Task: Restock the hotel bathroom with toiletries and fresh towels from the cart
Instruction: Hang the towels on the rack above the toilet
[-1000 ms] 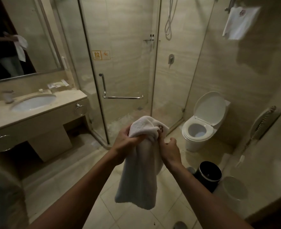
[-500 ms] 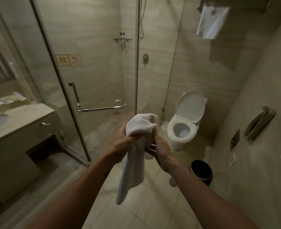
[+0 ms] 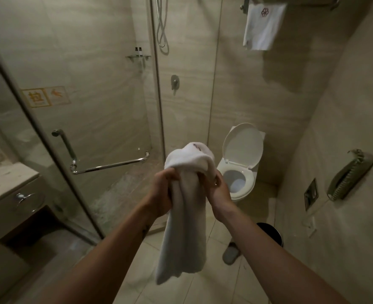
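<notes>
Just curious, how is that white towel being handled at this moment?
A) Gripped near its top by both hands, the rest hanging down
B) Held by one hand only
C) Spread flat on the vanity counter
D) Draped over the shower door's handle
A: the left hand and the right hand both grip the towel at its bunched top, and its length hangs loose below them.
</notes>
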Available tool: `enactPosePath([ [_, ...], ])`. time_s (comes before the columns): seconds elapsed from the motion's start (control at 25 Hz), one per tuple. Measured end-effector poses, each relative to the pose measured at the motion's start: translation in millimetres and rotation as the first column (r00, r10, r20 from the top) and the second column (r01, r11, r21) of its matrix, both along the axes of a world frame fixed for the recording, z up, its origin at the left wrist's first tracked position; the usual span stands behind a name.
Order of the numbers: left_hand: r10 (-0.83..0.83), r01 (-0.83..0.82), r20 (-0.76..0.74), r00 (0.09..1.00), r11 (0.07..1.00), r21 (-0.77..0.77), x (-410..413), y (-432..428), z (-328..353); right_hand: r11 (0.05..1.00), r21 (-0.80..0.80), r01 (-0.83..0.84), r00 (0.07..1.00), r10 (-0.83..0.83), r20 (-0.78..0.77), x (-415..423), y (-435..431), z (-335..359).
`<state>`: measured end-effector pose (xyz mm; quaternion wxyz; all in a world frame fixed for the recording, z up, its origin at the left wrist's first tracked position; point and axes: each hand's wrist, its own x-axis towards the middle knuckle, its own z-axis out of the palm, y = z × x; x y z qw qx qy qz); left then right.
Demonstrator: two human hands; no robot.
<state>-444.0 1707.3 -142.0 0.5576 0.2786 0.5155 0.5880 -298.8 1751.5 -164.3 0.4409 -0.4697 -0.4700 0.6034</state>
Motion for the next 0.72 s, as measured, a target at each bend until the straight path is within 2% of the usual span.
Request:
enactPosePath([
  [0.04,0.024,-0.024,0.004,1.0,0.999,-0.022,3,21,0,0.998,-0.054,0.01,1.0,-0.009,0.013,2,22,-3],
  [0.12,0.048,-0.048,0.014,0.999,0.998,-0.039,9,60,3,0.984,-0.174,0.044,0.988,-0.017,0.153,5,62,-6],
  [0.2,0.032,-0.031,0.031,0.999,0.999,-0.044,16,95,6,0.943,-0.33,0.045,0.975,0.03,0.219,10,99,-12],
  [0.32,0.002,-0.003,-0.023,1.0,1.0,-0.021,32,136,12,0.888,-0.456,-0.066,0.969,0.167,0.184,17,144,-13],
  [0.44,-0.022,0.025,-0.082,0.996,0.999,0.04,38,184,12,0.858,-0.504,-0.099,0.963,0.211,0.17,22,180,-11],
  [0.64,-0.101,0.135,-0.254,0.962,0.983,0.121,34,261,-2,0.822,-0.568,-0.044,0.999,0.044,-0.013,22,242,-10],
  [0.72,-0.136,0.178,-0.276,0.951,0.975,0.132,29,287,-6,0.855,-0.517,0.032,0.999,-0.045,-0.012,16,267,-13],
])
